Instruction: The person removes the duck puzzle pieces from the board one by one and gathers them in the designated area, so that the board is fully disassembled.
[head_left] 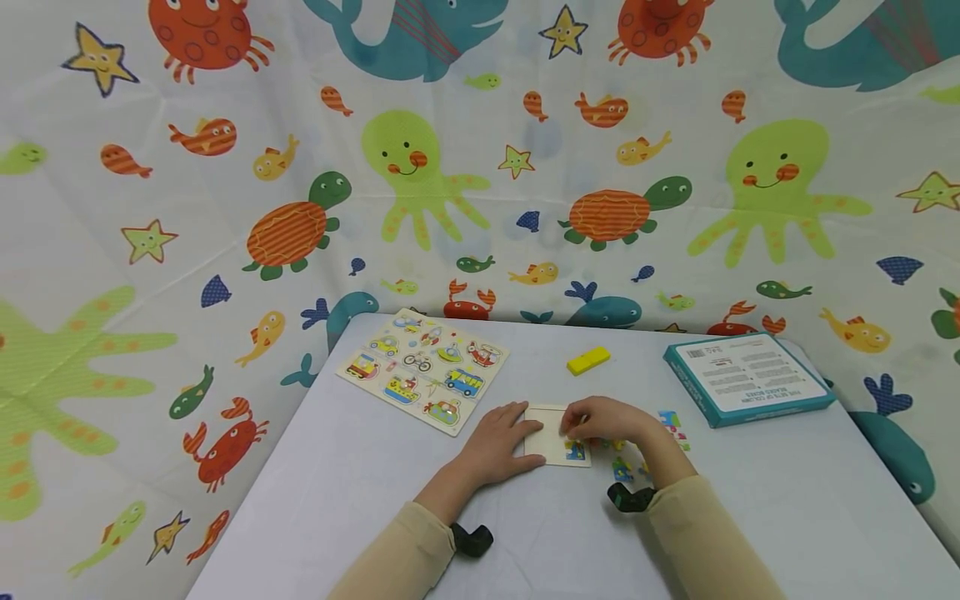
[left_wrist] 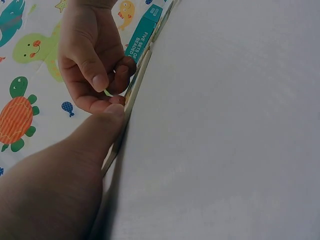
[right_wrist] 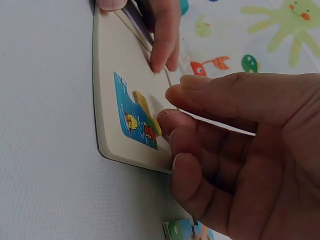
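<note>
A small pale wooden puzzle board (head_left: pixel 542 451) lies on the table between the two hands. My left hand (head_left: pixel 491 444) rests at its left side, fingers spread, with the thumb pressing the near edge. Over the board's right half, my right hand (head_left: pixel 609 419) has its fingers curled and thumb near the index finger; whether a piece sits between them is hidden. Blue puzzle pieces (right_wrist: pixel 132 117) with a yellow fish lie in the board's lower right corner. A yellow piece edge (right_wrist: pixel 146 111) there meets or nearly meets a right fingertip. Loose puzzle pieces (head_left: pixel 622 469) lie beside the right wrist.
A vehicle picture board (head_left: pixel 411 406) lies at the back left. Behind the puzzle board is a yellow block (head_left: pixel 588 361). A teal box (head_left: pixel 750 377) stands at the back right. More joined pieces (head_left: pixel 674 429) lie beyond the right forearm. A sea-animal cloth (head_left: pixel 450 275) hangs behind the table.
</note>
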